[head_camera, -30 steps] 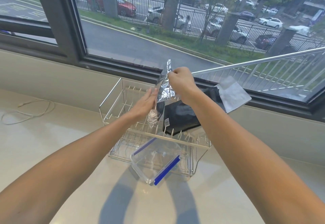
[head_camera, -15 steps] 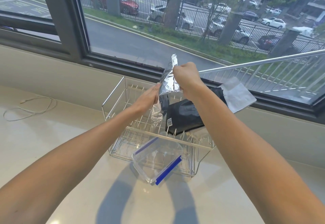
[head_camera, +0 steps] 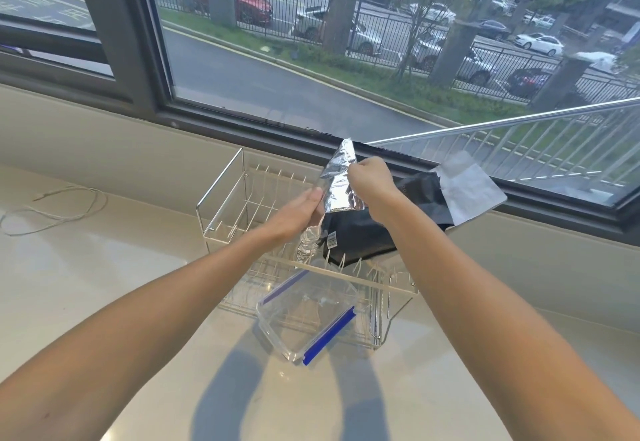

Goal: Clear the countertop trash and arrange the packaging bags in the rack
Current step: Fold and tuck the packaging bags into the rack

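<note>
A crinkled silver foil bag (head_camera: 337, 184) stands upright over the wire rack (head_camera: 239, 198). My right hand (head_camera: 372, 182) pinches its upper edge and my left hand (head_camera: 299, 210) presses flat against its left side. The bag's lower end (head_camera: 306, 245) dips between the rack's prongs. A black packaging bag (head_camera: 360, 236) with a barcode label leans in the rack just right of the foil bag. Behind it lies a translucent white bag (head_camera: 467, 189) against the window ledge. A clear zip bag with blue strips (head_camera: 308, 316) rests at the rack's front, partly on the countertop.
The pale countertop (head_camera: 138, 284) stretches left and toward me. A thin white cable (head_camera: 52, 208) is coiled at the far left. A low wall and dark window frame (head_camera: 242, 122) run right behind the rack.
Both hands and the silver foil bag have come down lower toward the rack, and the bag's lower end has sunk between the prongs beside the black bag.
</note>
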